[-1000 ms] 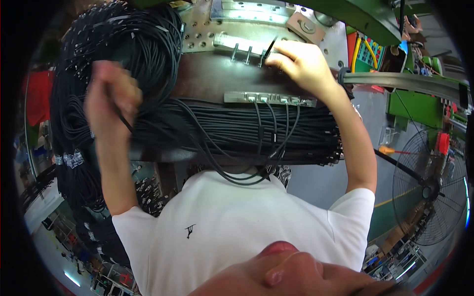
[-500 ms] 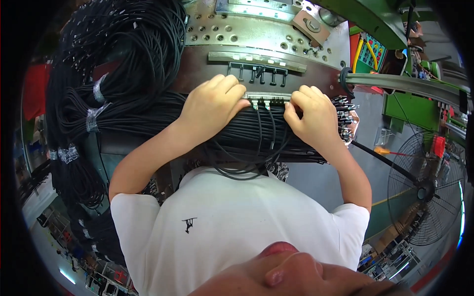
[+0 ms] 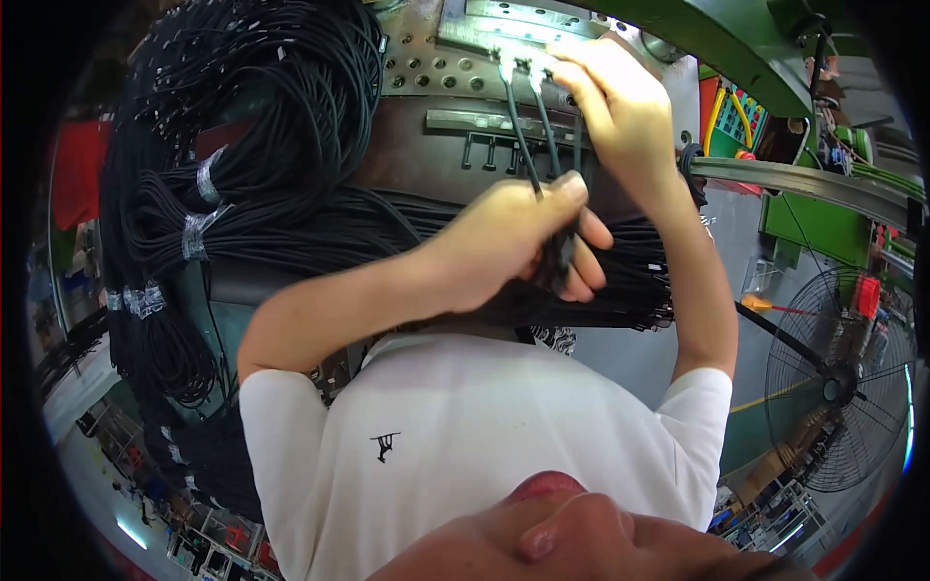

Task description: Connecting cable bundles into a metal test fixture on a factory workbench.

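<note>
My left hand (image 3: 538,237) is closed around several black cables (image 3: 525,136), in front of the machine. These cables run up from it to pale connector ends at a slim metal bar (image 3: 475,44). My right hand (image 3: 625,111) grips the right end of that bar over the drilled metal plate (image 3: 417,66); its fingertips are partly lost in the bright light. A second metal bar (image 3: 455,120) lies between the hands and the plate, with a row of small black pegged pieces (image 3: 492,151) along its near side.
Thick bundles of black cable (image 3: 291,126) fill the left side, bound with clear wrap (image 3: 197,232). More cables (image 3: 358,242) lie across the front under my arms. A green machine frame (image 3: 727,44) stands at the upper right. To the right is a wire-guarded fan (image 3: 835,387).
Both hands have left the spot above the front cables. The slim bar and its cables have moved away from me onto the drilled plate. My left hand has shifted from the bar to the cables.
</note>
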